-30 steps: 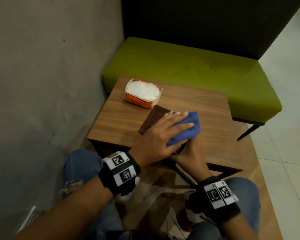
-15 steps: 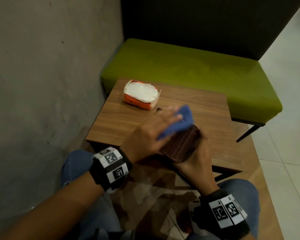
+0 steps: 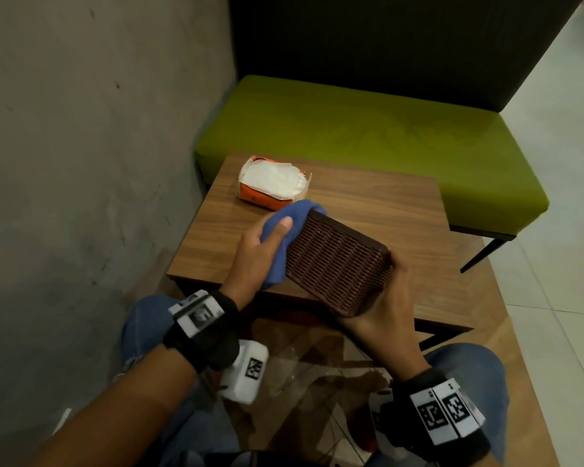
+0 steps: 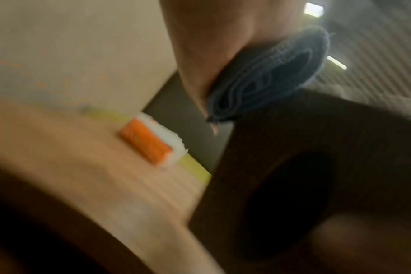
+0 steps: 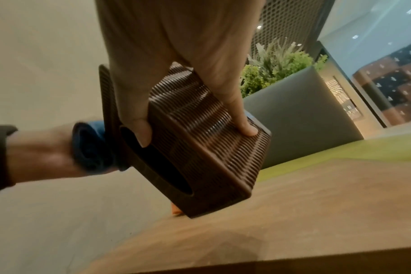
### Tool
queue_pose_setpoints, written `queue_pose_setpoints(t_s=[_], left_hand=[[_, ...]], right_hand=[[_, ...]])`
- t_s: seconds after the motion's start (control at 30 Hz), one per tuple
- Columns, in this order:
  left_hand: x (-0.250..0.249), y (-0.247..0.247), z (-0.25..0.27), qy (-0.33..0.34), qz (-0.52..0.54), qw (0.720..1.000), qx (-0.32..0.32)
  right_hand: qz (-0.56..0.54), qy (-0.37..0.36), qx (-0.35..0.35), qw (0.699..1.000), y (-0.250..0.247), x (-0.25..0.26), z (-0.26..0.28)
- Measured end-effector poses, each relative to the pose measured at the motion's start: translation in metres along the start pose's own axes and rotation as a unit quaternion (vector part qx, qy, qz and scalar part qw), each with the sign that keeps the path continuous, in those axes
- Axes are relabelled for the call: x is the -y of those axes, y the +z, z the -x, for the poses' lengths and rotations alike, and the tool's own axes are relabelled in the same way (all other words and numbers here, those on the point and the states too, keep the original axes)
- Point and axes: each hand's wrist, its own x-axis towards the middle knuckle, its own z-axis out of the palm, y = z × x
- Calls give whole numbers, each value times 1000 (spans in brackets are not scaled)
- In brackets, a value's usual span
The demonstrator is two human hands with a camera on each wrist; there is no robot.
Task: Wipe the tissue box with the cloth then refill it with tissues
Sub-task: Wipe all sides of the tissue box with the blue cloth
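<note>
Green bench (image 3: pixel 368 136) runs along the dark back panel (image 3: pixel 385 38); grey wall (image 3: pixel 81 129) left, a potted plant (image 5: pixel 277 68) behind, pale floor tiles (image 3: pixel 560 230) right.

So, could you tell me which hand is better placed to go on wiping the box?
Left. The left hand already grips the blue cloth against the box, while the right hand is busy holding the box tilted off the table.
</note>
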Motion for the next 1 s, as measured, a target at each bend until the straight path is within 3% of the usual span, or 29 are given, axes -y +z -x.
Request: queue_pose_setpoints(t_s=[0.07,0.1,0.2,0.27,0.37,0.5,0.57,0.6,0.63,0.67,0.73,0.77,0.8,0.87,1.0], left_hand=[[-5,-1,-4,-210,149,966,-9],[-5,-8,-8,-267,165,950,10],[-9,-20,-20,-328,154,918,161],[-9,-25,-23,-363,158,897,198],[-1,-29,-14,-383,186,876,225],[6,-17,1,-366,248,879,179],[4,-5,8,-327,289,887,149],[3,0,10,-301,304,894,133],[3,6,11,-271,312,903,118],[5,12,11,-236,310,915,105],[6,23,12,-173,288,939,72],[5,29,13,-151,272,948,61],[7,34,15,-139,256,955,60],[13,42,21,-132,215,966,63],[22,49,30,-127,159,976,83]], right_hand=[[2,-30,19,999,-3,4,-5],[10,-65,36,997,-3,6,-7],[101,-173,128,971,-3,11,-3],[121,-191,154,962,-6,9,-3],[123,-170,134,968,-13,-4,-6],[111,-72,118,984,-17,-14,-12],[27,79,63,994,-17,-17,-13],[-33,171,42,984,-18,-13,-14],[-114,260,39,958,-18,-9,-11],[-228,339,40,912,-15,-6,-6],[-431,436,41,789,-8,1,6],[-479,434,49,761,-5,6,10],[-493,414,67,762,-1,11,10],[-479,375,66,791,7,14,5],[-417,352,-53,836,5,7,-17]])
